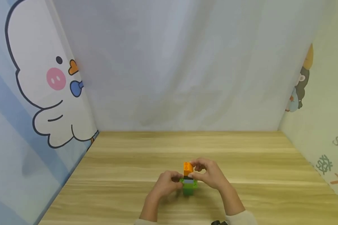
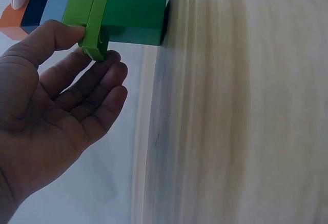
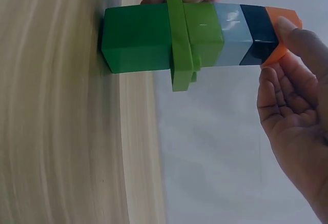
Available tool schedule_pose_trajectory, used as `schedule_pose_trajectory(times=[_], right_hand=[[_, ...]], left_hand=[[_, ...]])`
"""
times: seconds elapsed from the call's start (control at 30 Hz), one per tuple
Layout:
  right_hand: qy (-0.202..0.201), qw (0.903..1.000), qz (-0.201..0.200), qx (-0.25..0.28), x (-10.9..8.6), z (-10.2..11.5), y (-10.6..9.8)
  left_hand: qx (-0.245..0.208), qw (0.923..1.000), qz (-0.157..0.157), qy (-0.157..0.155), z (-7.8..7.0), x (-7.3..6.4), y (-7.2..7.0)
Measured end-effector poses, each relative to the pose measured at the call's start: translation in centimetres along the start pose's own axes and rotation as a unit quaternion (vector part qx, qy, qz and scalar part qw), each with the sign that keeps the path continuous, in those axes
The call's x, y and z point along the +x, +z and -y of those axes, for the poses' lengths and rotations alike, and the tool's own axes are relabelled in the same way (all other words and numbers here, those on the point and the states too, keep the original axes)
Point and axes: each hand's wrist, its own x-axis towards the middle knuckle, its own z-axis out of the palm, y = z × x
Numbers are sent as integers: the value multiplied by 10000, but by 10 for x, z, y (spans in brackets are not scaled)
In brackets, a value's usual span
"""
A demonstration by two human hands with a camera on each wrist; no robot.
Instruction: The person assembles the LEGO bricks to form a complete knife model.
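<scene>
A tower of toy building bricks stands upright on the wooden table. From the bottom it has a dark green brick (image 3: pixel 137 38), a wider lime green plate (image 3: pixel 180 49), a lime green brick (image 3: pixel 206 33), a grey brick (image 3: pixel 234 35), a black brick (image 3: pixel 258 35) and an orange brick (image 1: pixel 188 168) with a sloped side. My left hand (image 1: pixel 165 185) pinches the left end of the lime plate, thumb against it. At the top, my right hand (image 1: pixel 212 175) grips the orange brick between thumb and fingers. Some right-hand fingertips are hidden behind the brick.
The wooden table (image 1: pixel 124 162) reaches back to a pale curtain (image 1: pixel 186 62). Printed sheets hang at both sides, with a cartoon bird (image 1: pixel 36 62) on the left one. A small black object (image 1: pixel 219 222) shows at the bottom edge, beside the right sleeve (image 1: pixel 242 218).
</scene>
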Motion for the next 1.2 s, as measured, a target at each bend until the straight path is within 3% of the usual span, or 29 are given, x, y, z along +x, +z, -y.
schedule_pose_trajectory(times=[0.1,0.4,0.83,1.2], right_hand=[[84,9999,-106,16,4,-1,-1],[878,9960,-161,-84,14,-8,5],[815,9951,-459,-314,12,-17,17],[1006,9927,-641,-196,15,-24,22]], left_hand=[[-58,10000,-40,16,-1,2,-1],[-92,9998,-93,130,-4,4,-2],[176,9989,-305,300,-2,4,2],[60,9983,-561,143,-5,5,8]])
